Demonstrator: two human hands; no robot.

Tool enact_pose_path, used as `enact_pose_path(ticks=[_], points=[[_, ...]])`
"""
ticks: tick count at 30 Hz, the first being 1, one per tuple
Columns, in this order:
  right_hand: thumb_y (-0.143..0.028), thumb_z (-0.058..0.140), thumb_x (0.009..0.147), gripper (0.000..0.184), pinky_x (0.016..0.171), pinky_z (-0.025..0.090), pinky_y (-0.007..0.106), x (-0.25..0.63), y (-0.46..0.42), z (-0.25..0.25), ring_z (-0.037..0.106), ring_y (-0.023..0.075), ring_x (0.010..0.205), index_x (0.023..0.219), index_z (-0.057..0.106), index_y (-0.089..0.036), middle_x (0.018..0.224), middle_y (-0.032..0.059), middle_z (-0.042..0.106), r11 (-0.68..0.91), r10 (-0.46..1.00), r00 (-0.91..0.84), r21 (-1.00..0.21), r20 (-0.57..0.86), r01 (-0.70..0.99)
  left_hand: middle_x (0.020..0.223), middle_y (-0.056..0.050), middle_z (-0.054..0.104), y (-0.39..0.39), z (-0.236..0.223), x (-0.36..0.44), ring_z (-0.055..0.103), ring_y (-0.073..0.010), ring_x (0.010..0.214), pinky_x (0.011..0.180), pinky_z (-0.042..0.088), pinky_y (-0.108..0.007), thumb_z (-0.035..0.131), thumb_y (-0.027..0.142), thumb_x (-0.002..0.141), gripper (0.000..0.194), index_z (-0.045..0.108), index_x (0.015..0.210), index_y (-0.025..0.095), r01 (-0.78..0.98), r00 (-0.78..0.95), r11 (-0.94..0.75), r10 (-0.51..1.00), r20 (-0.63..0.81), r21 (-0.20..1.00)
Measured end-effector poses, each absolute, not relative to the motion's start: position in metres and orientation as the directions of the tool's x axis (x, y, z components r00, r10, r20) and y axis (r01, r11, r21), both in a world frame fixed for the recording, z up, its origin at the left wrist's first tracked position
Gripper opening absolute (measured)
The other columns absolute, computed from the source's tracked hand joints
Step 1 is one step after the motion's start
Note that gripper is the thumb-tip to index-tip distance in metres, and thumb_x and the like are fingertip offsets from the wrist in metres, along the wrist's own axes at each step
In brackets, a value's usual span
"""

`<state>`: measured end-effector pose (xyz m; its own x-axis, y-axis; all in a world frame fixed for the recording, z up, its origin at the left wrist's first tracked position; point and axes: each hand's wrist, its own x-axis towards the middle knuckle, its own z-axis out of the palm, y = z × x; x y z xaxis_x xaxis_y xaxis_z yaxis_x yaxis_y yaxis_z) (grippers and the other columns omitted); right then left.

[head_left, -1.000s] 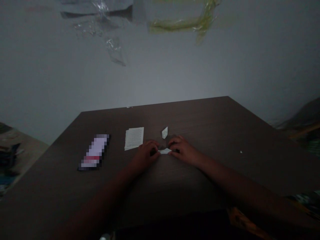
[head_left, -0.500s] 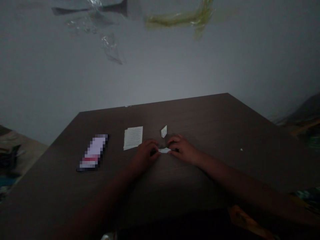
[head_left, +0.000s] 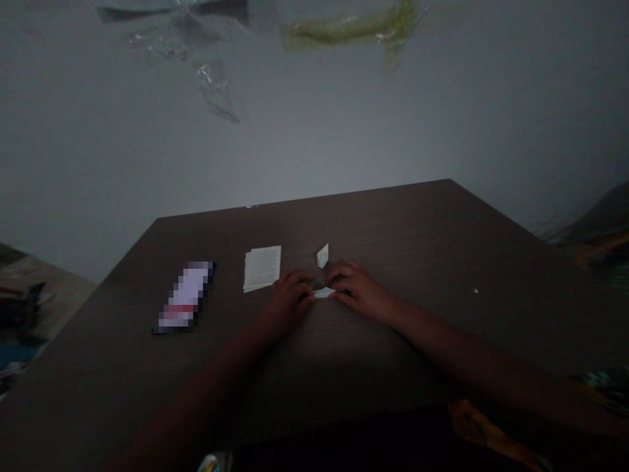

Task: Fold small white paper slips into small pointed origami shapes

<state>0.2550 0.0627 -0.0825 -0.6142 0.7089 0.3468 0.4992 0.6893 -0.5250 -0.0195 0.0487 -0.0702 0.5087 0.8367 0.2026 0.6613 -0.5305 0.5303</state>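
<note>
A small folded piece of white paper lies low over the table between my hands. My left hand pinches its left end with curled fingers. At its right end, my right hand grips it between thumb and fingers. Just beyond them rests a second small folded paper, pointed at its top and touched by neither hand. To the left, close to my left fingers, is a short stack of printed paper sheets. Dim light hides the folds' details.
A phone with a blurred, lit screen lies on the left of the dark wooden table. A tiny white scrap is at the right. The wall behind carries yellow tape and clear tape.
The view has shifted slightly, so the wall tape sits higher in the picture. Both hands stay on the folded paper, with only slight finger movement.
</note>
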Motion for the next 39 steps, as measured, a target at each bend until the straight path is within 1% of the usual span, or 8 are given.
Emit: enact_pose_path(ticks=[7,16,19,24,29,32,36,39], points=[[-0.013,0.066,0.109,0.020,0.110,0.053,0.049,0.256,0.065,-0.082,0.068,0.0268,0.117,0.110,0.083,-0.024,0.119,0.0095,0.078,0.642,0.757,-0.547,-0.564,0.358,0.519,0.134,-0.009,0.080,0.051,-0.074,-0.018,0.066,-0.0314,0.133,0.123,0.053,-0.057,0.068,0.016,0.104,0.014,0.074,0.094,0.023,0.638,0.514,-0.554,0.823,0.240,0.535],[-0.014,0.062,0.109,0.017,0.107,0.053,0.048,0.254,0.067,-0.084,0.067,0.0286,0.114,0.106,0.077,-0.021,0.113,0.0117,0.076,0.612,0.783,-0.543,-0.532,0.303,0.585,0.133,-0.008,0.080,0.051,-0.073,-0.019,0.066,-0.0309,0.133,0.124,0.053,-0.057,0.067,0.016,0.104,0.015,0.074,0.093,0.023,0.645,0.503,-0.545,0.831,0.239,0.535],[-0.016,0.064,0.108,0.012,0.105,0.053,0.047,0.252,0.064,-0.084,0.067,0.0285,0.112,0.104,0.074,-0.023,0.111,0.0106,0.075,0.593,0.803,-0.495,-0.533,0.333,0.604,0.134,-0.009,0.080,0.050,-0.072,-0.018,0.066,-0.0312,0.134,0.125,0.053,-0.057,0.067,0.016,0.104,0.014,0.074,0.094,0.022,0.649,0.500,-0.542,0.833,0.238,0.533],[-0.015,0.065,0.102,0.010,0.092,0.054,0.041,0.245,0.057,-0.084,0.067,0.0258,0.097,0.102,0.066,-0.025,0.101,0.0071,0.073,0.519,0.854,-0.396,-0.592,0.336,0.616,0.133,-0.009,0.080,0.050,-0.073,-0.019,0.066,-0.0326,0.134,0.120,0.055,-0.057,0.068,0.017,0.104,0.013,0.075,0.095,0.024,0.668,0.481,-0.526,0.845,0.234,0.526],[-0.016,0.065,0.099,0.011,0.088,0.054,0.039,0.243,0.053,-0.083,0.068,0.0256,0.094,0.103,0.064,-0.027,0.102,0.0065,0.075,0.526,0.850,-0.387,-0.629,0.358,0.572,0.132,-0.011,0.080,0.050,-0.073,-0.018,0.068,-0.0344,0.133,0.121,0.055,-0.060,0.067,0.017,0.104,0.013,0.075,0.095,0.022,0.677,0.474,-0.515,0.852,0.224,0.526],[-0.018,0.065,0.100,0.010,0.083,0.054,0.038,0.242,0.052,-0.081,0.068,0.0239,0.088,0.101,0.062,-0.027,0.100,0.0057,0.074,0.513,0.854,-0.399,-0.659,0.333,0.549,0.132,-0.011,0.080,0.050,-0.073,-0.017,0.068,-0.0347,0.133,0.121,0.055,-0.060,0.067,0.017,0.105,0.013,0.074,0.095,0.022,0.683,0.464,-0.507,0.857,0.224,0.526],[-0.014,0.073,0.094,0.019,0.080,0.052,0.034,0.240,0.052,-0.077,0.067,0.0221,0.087,0.100,0.060,-0.026,0.100,0.0044,0.074,0.494,0.861,-0.427,-0.656,0.278,0.571,0.133,-0.011,0.079,0.052,-0.074,-0.018,0.069,-0.0335,0.134,0.121,0.056,-0.058,0.068,0.015,0.104,0.014,0.073,0.094,0.023,0.686,0.459,-0.506,0.858,0.229,0.523],[-0.009,0.074,0.091,0.022,0.079,0.051,0.033,0.238,0.052,-0.076,0.068,0.0214,0.087,0.098,0.061,-0.026,0.098,0.0035,0.074,0.499,0.857,-0.439,-0.646,0.270,0.578,0.133,-0.011,0.079,0.054,-0.074,-0.019,0.070,-0.0331,0.133,0.121,0.057,-0.058,0.068,0.013,0.104,0.015,0.071,0.092,0.023,0.686,0.458,-0.510,0.857,0.236,0.518]])
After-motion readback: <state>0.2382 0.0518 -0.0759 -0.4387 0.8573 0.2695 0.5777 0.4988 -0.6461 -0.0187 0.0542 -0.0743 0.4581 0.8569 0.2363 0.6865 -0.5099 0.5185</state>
